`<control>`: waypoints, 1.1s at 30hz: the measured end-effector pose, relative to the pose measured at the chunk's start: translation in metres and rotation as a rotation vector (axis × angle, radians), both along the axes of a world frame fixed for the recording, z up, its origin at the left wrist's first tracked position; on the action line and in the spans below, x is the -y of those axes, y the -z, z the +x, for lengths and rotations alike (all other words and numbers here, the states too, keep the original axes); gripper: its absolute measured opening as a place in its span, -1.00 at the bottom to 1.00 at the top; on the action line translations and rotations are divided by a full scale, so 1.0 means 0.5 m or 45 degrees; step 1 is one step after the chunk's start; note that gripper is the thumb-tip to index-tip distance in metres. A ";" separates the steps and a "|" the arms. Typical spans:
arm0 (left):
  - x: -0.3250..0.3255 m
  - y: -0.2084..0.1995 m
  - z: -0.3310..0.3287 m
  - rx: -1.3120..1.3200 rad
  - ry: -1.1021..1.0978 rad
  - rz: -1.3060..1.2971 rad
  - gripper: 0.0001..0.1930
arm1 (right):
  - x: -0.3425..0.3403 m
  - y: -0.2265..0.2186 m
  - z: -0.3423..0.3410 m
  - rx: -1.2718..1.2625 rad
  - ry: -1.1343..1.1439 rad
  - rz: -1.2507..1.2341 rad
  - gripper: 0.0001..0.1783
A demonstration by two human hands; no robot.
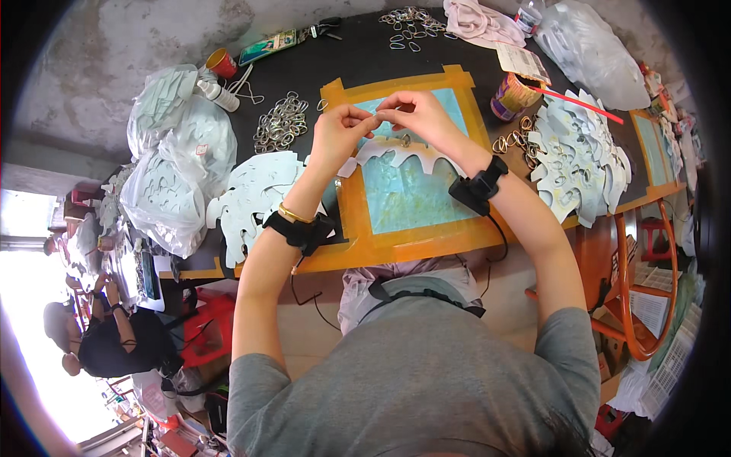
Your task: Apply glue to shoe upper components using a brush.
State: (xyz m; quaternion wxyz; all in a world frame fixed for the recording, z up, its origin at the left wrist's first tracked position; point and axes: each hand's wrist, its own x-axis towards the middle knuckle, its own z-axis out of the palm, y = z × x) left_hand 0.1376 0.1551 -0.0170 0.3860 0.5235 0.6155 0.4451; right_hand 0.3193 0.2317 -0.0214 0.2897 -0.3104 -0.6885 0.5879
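My left hand [344, 131] and my right hand [416, 114] meet over the far half of a blue-green sheet [411, 199] edged with yellow tape. The fingertips of both are pinched together, and whatever lies between them is too small to make out. Just below them a pale piece with a wavy cut edge [421, 154] rests on the sheet, yellowish along its upper part. A small metal ring [405, 140] sits on that piece near its middle. To the left of my left hand is a pile of metal rings [282, 126].
Stacks of pale cut pieces lie left [255, 186] and right [575, 160]. Near the right stack stands an open can [512, 99] with a red stick [582, 105] across it. Plastic bags [171, 183] sit at the left. Another person [114, 335] works farther left.
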 end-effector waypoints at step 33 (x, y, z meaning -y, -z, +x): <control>0.070 0.032 0.033 -1.025 0.334 0.303 -0.81 | -0.027 0.081 -0.009 0.332 0.012 0.279 -0.82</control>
